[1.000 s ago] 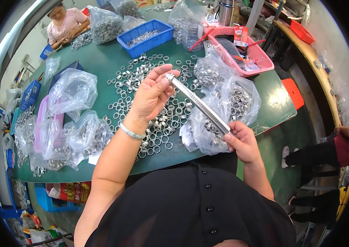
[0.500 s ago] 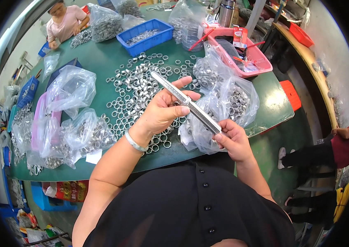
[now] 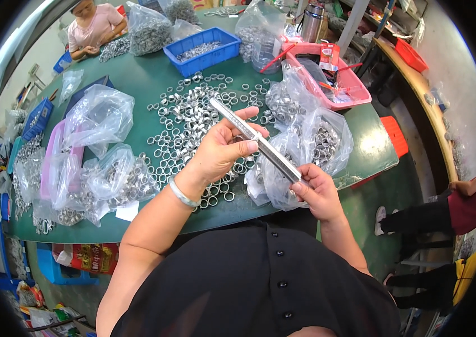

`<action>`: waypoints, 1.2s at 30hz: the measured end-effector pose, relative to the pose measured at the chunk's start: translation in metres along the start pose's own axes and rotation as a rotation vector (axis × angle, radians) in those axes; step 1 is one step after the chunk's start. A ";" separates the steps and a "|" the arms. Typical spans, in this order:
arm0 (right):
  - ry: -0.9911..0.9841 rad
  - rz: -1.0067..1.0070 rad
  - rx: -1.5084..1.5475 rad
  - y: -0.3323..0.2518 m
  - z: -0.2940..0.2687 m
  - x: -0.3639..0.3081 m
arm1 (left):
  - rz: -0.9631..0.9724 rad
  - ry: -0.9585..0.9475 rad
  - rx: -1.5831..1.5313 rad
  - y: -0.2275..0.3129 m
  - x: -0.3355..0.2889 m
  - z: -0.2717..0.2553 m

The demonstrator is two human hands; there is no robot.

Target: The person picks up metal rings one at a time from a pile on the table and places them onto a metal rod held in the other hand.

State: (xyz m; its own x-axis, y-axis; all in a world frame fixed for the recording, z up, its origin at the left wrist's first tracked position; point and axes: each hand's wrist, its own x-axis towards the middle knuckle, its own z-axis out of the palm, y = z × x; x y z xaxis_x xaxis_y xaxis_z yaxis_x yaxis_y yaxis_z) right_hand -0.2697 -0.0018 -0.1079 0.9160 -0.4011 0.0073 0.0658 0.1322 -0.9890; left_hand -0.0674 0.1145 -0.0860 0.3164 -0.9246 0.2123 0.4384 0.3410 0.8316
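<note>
A tapered metal ring mandrel (image 3: 276, 155) with fine markings slants across in front of me, its thin tip up to the left. My right hand (image 3: 318, 191) grips its thick lower end between thumb and fingers. Around its middle sits a narrow metal ring (image 3: 255, 137), pinched by the thumb and fingers of my left hand (image 3: 224, 147); the outer fingers stretch out behind the mandrel. A bangle circles my left wrist. Beneath my hands, many loose silvery rings (image 3: 184, 123) spread over the green table (image 3: 153, 73).
Clear bags of rings lie at right (image 3: 325, 140) and left (image 3: 114, 174). A blue tray (image 3: 201, 53) of small metal parts stands farther back, with a pink basket (image 3: 345, 95) to its right. A person (image 3: 94, 28) sits across the table; others stand at the right.
My hands and the mandrel stay nearly still, with the ring at about the same place. The view has shifted slightly. The person across has brought both hands together.
</note>
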 end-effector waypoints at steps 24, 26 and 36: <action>0.375 -0.329 -0.023 -0.032 -0.068 -0.055 | 0.190 -0.473 1.090 -0.046 0.097 0.083; 0.380 -0.332 -0.017 -0.029 -0.071 -0.059 | 0.295 -0.601 1.331 -0.057 0.114 0.079; 0.407 -0.300 -0.038 -0.018 -0.086 -0.068 | 0.462 -1.069 1.711 -0.038 0.103 0.065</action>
State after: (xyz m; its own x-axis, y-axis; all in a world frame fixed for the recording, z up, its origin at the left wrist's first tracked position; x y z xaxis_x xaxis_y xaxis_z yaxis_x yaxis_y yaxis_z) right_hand -0.3666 -0.0548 -0.1030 0.6298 -0.7383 0.2413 0.2813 -0.0728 -0.9568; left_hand -0.1063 -0.0049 -0.0618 -0.6338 -0.7636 0.1233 -0.7657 0.6419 0.0398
